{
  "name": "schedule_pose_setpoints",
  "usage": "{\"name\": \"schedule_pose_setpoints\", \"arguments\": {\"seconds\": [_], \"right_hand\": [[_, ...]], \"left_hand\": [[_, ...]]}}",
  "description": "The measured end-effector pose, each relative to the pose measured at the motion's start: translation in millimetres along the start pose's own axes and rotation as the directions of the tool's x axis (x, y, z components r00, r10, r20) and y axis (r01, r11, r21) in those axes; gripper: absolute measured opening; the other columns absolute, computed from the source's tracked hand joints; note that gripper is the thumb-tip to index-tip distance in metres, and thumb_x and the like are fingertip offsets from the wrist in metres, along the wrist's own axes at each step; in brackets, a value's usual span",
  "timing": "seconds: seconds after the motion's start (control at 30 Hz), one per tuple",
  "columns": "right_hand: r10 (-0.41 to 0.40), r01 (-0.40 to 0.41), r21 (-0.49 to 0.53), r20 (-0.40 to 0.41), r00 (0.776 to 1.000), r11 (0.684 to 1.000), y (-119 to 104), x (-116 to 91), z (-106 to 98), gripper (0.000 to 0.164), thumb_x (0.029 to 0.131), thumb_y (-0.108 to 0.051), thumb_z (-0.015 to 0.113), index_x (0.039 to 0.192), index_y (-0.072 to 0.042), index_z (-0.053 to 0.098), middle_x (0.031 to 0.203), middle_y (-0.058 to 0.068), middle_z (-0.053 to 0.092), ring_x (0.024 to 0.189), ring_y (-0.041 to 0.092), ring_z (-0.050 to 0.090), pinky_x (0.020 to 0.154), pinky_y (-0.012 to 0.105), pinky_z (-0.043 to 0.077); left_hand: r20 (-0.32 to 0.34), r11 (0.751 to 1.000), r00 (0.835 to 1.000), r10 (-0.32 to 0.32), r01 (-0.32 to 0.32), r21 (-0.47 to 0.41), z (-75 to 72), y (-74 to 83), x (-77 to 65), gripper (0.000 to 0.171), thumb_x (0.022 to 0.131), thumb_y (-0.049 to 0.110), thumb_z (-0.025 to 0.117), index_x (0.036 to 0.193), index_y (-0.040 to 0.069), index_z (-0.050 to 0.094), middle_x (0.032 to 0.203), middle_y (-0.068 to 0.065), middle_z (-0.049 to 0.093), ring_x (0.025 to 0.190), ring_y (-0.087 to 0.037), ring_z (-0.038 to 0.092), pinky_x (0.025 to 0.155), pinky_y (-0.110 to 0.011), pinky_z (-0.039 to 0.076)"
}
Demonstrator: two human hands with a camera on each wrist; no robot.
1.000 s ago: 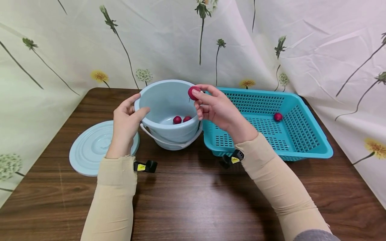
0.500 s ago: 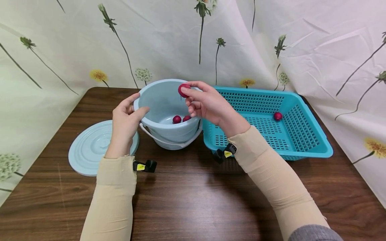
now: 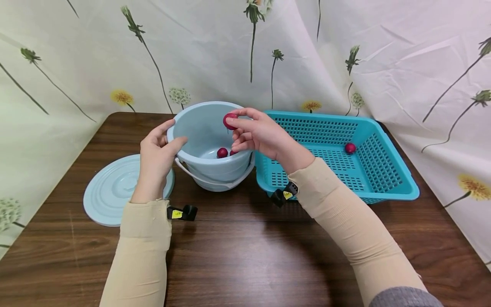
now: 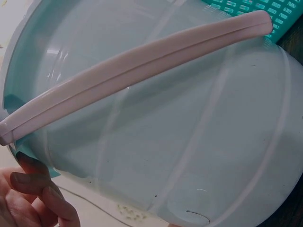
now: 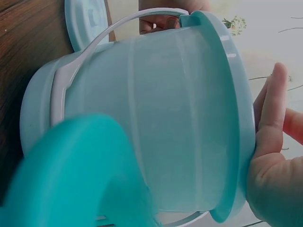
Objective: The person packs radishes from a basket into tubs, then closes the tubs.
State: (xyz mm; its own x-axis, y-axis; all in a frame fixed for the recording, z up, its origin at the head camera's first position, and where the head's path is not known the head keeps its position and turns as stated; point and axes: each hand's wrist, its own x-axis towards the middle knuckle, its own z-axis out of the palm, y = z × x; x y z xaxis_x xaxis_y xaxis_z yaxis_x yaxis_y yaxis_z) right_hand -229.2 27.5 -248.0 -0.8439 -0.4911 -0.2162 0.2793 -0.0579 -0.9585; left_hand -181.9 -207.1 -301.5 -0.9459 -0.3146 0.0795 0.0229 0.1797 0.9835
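Note:
In the head view a light blue bucket point(image 3: 215, 171) stands on the table, its pale handle lowered along the front. My left hand point(image 3: 156, 155) grips the bucket's left rim, thumb over the edge and fingers at the outside. Over the right side of the opening, my right hand point(image 3: 262, 135) pinches a small red radish point(image 3: 230, 121) with a thin root hanging below it. Inside the bucket lies one red radish point(image 3: 222, 152), and another is partly hidden by the right hand. The right wrist view has my right hand point(image 5: 277, 175) close to the rim; the radish is hidden there.
A turquoise mesh basket point(image 3: 399, 197) sits right of the bucket, with a single radish point(image 3: 350, 148) at its right end. The round blue lid point(image 3: 111, 192) lies left on the wooden table point(image 3: 230, 256). A flowered cloth point(image 3: 215, 47) hangs behind.
My right hand has moved left with the radish, from the bucket's right rim to above its opening. My left hand keeps its hold on the rim.

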Motion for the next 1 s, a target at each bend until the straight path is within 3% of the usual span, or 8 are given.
{"name": "schedule_pose_setpoints", "arguments": {"seconds": [0.5,0.87,1.0], "right_hand": [[-0.046,0.046,-0.036,-0.009,0.999,0.998,4.5,-3.1,0.1,0.036,0.101,-0.017,0.055,0.136,-0.007,0.048,0.077,0.008,0.056,0.057,0.016,0.058,0.061,0.027,0.058],[-0.123,0.119,-0.132,-0.025,0.992,0.984,-2.1,-17.3,-2.7,0.023,0.101,-0.019,0.056,0.121,-0.007,0.057,0.076,0.006,0.053,0.058,0.018,0.051,0.057,0.027,0.051],[-0.172,0.158,-0.172,-0.069,0.983,0.972,-7.5,-21.5,-8.3,0.021,0.099,-0.020,0.058,0.117,-0.009,0.060,0.075,0.006,0.054,0.058,0.018,0.049,0.057,0.029,0.050]], "left_hand": [[0.012,1.000,1.000,-0.015,0.014,0.021,-2.5,0.3,0.6,0.058,0.090,0.018,0.067,0.146,0.018,0.051,0.078,0.010,0.060,0.076,-0.006,0.055,0.066,-0.014,0.049],[0.010,1.000,1.000,0.000,0.000,0.022,-1.4,1.0,-0.6,0.057,0.090,0.018,0.067,0.145,0.018,0.051,0.076,0.011,0.060,0.072,-0.005,0.054,0.064,-0.015,0.047],[0.007,1.000,1.000,-0.004,0.004,0.025,-1.5,0.1,-0.5,0.057,0.090,0.018,0.067,0.145,0.018,0.052,0.075,0.010,0.059,0.072,-0.005,0.054,0.064,-0.015,0.047]]}}
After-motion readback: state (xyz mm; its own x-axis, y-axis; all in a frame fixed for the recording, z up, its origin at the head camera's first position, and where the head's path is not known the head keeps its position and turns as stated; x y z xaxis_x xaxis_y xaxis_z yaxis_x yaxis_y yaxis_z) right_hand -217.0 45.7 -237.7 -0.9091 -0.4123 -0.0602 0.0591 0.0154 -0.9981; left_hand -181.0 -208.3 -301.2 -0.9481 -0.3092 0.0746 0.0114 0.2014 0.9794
